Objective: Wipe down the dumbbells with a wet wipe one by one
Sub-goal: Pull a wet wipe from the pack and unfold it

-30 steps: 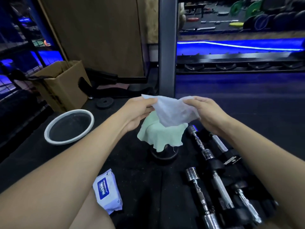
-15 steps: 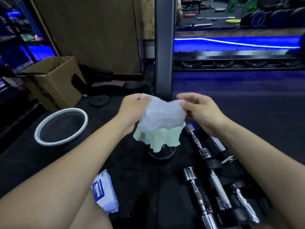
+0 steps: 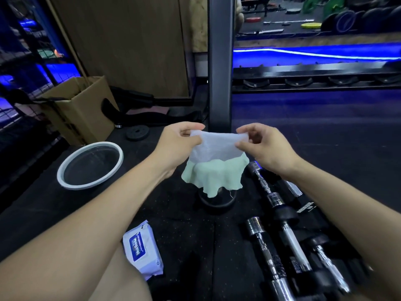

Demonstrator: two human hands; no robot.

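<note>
Gym floor [image 3: 195,246]; dumbbells [image 3: 282,224] pointing away

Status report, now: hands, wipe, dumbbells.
Left hand and right hand pinch wet wipe, spread in air. Dumbbells untouched on floor. Green cloth beneath wipe.

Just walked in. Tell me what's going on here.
A person is holding a white wet wipe stretched between the left hand and right hand, each pinching a top corner. It hangs above a pale green cloth draped over a dark round object. The dumbbells lie on the black floor to the right, untouched, and the wipes pack sits near the left forearm.
</note>
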